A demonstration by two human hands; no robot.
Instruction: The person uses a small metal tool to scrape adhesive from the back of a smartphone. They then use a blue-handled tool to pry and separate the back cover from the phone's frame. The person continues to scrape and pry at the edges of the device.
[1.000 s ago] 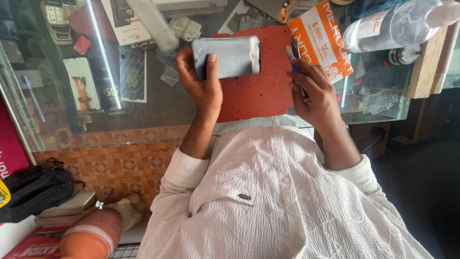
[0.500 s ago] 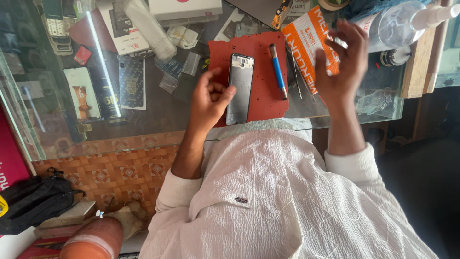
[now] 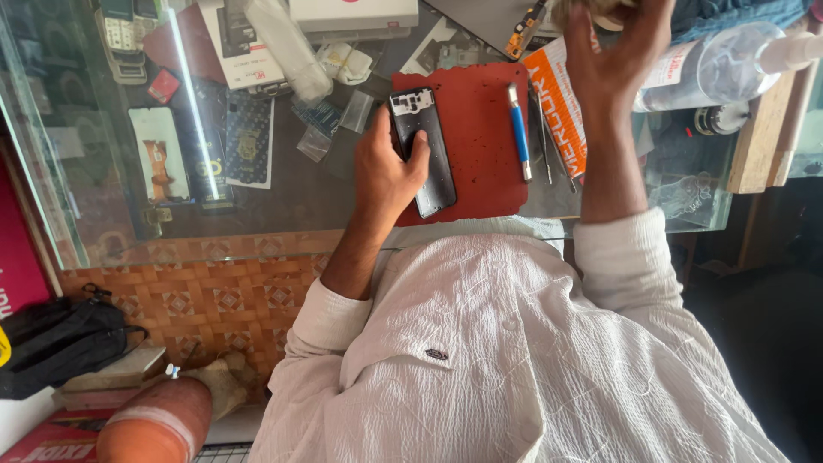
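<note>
the left hand [image 3: 384, 171] pinned the black opened phone [image 3: 424, 154] flat on the red mat [image 3: 480, 146] on the glass table [image 3: 283, 197]; right hand [image 3: 613, 60] lifted, grip empty. steady downward pressure seemed wise.

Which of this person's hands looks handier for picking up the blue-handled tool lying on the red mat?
Probably the right hand: it is raised, open and apparently empty, on the same side as the blue-handled tool. The left hand already grips the black phone body on the red mat.
</note>
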